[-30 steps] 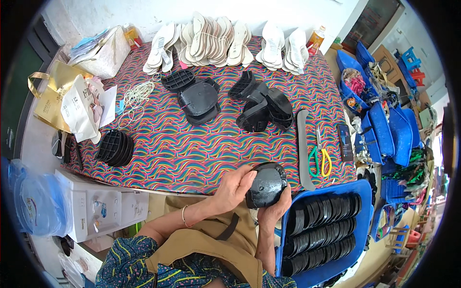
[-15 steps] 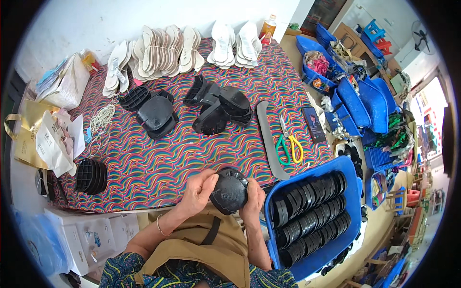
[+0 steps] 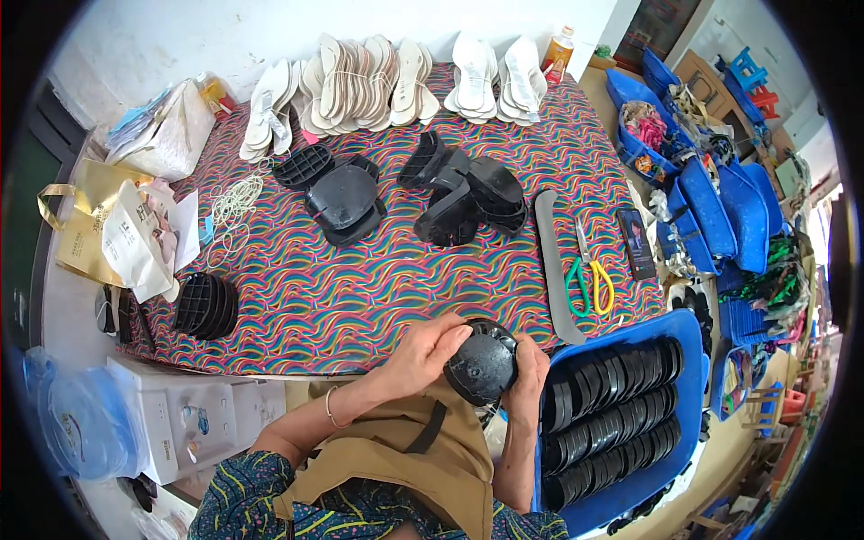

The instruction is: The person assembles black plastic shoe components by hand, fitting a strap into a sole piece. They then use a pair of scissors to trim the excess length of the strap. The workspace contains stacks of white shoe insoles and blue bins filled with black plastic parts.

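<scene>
My left hand (image 3: 421, 353) grips the left side of a rounded, glossy black shoe heel (image 3: 480, 364), the thumb on its upper edge. My right hand (image 3: 526, 378) is closed round its right side. The heel is held over my lap, by the table's front edge; its underside is hidden. Farther off on the patterned cloth lie a loose cluster of black heels (image 3: 490, 191) and a smaller pile of black heels (image 3: 344, 200). Close to my right hand stands a blue basket (image 3: 621, 493) with rows of black heels.
Bundled pale insoles (image 3: 355, 85) line the wall. A curved grey strip (image 3: 551, 270), scissors (image 3: 589, 279) and a phone (image 3: 637, 243) lie at the table's right. Tangled string (image 3: 236, 211), stacked black heels (image 3: 205, 306) and a gold bag (image 3: 85, 220) are at the left.
The view has shifted, so the table and its things appear farther right and slightly higher. Both hands still hold the black shoe heel, which appears turned slightly.
</scene>
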Motion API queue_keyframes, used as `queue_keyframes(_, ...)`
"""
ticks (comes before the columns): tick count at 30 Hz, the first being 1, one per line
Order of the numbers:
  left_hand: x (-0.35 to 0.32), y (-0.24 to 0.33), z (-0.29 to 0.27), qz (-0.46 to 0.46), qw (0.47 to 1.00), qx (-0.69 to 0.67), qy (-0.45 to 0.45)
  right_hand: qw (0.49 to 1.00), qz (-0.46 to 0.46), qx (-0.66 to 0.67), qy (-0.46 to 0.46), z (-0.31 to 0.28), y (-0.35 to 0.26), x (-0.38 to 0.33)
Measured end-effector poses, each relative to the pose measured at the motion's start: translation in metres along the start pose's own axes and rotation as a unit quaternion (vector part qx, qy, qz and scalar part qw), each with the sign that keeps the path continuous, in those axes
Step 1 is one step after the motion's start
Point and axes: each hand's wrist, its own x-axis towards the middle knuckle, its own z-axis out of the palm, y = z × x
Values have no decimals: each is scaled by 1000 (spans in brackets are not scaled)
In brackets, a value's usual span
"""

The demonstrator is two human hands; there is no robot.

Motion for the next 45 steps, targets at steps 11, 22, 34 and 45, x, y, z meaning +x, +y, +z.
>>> queue_keyframes(11,14,-16,-13,14,996,-32,-85,997,30,-59,-50,-1,-2,4)
queue_keyframes(22,20,13,-30,-144,972,0,-186,985,59,-106,-126,-6,-10,9)
queue_keyframes(34,23,7,-30,-129,966,3,-225,968,32,-181,-172,1,-14,9)
queue_keyframes(45,20,12,-32,-137,968,41,-208,983,40,-147,-98,10,0,9)
